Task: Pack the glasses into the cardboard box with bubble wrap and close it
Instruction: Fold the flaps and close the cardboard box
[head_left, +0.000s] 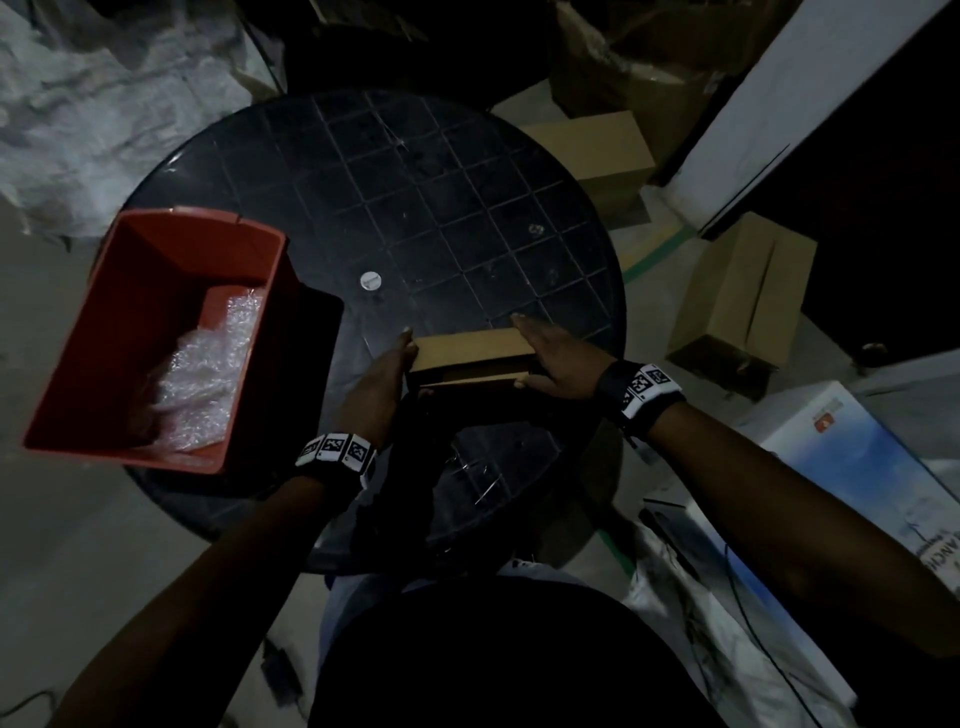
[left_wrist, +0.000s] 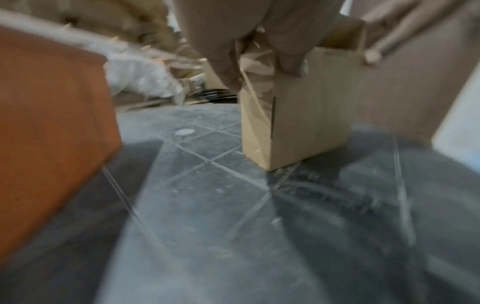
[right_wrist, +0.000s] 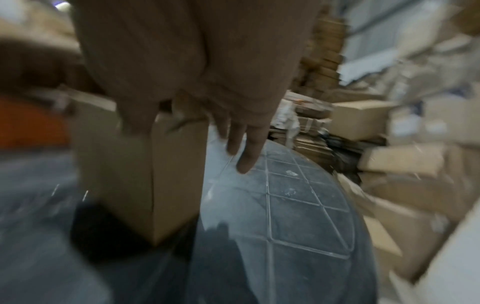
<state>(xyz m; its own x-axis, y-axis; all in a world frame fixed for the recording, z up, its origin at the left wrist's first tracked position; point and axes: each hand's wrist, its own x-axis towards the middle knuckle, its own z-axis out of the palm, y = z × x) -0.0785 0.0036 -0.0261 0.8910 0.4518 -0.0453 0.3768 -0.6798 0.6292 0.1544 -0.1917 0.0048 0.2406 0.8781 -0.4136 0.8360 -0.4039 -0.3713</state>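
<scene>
A small cardboard box (head_left: 472, 351) stands on the round black table (head_left: 441, 208) near its front edge. Its top flap is partly raised, leaving a dark gap. My left hand (head_left: 402, 364) grips the box's left end, with the thumb on the near face (left_wrist: 291, 61). My right hand (head_left: 540, 358) holds the right end, fingers (right_wrist: 246, 156) stretched along the far side and the thumb in front. In the wrist views the box (left_wrist: 306, 115) (right_wrist: 130, 174) appears upright on the table. Bubble wrap (head_left: 208, 374) lies in a red bin (head_left: 156, 260). No glasses are visible.
The red bin (left_wrist: 52, 123) sits on the table's left side, overhanging the edge. A small white disc (head_left: 370, 281) lies mid-table. Cardboard boxes (head_left: 743, 296) stand on the floor to the right, a white carton (head_left: 852, 467) at lower right, and plastic sheeting (head_left: 104, 104) at upper left.
</scene>
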